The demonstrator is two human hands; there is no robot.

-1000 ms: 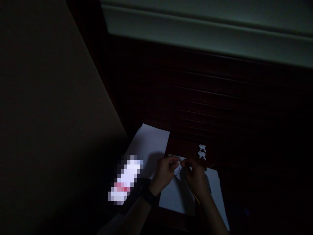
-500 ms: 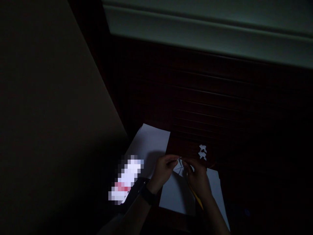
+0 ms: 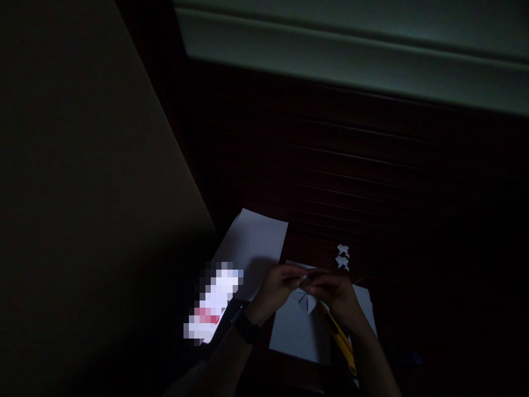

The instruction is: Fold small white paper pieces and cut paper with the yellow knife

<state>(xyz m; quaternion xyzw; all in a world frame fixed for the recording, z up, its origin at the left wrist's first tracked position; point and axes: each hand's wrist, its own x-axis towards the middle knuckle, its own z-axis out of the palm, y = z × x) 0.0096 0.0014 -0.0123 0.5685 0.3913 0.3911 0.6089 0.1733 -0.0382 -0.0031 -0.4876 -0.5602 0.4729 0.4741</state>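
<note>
Head view, landmark: the middle sheet, a plain white page lying on the dark tabletop, its upper part largely covered by the two hands.
Folded paper: a small white creased piece held above the upper part of the middle sheet, lines fanning out across its face; its top end is between the fingertips, its lower part hanging below them.
Left hand: the left hand, above the upper left of the middle sheet, is closed in a pinch on the folded paper, thumb and fingers together at its top end.
Right hand: the right hand, above the upper right of the middle sheet, pinches the same piece from the other side; the fingertips of both hands nearly meet, and whether they touch cannot be told.
Wrist: a dark band around the left wrist, left of the middle sheet.
Yellow tool: a long yellow tool slanting along the right side of the middle sheet, partly hidden by the right hand.
Small shapes: two little folded white shapes, one behind the other, beyond the far right corner of the middle sheet.
Other paper: white paper to the upper left of the middle sheet, and more sheets to its right, partly behind the right forearm.
Bright screen: a lit, pixelated screen, left of the middle sheet.
</note>
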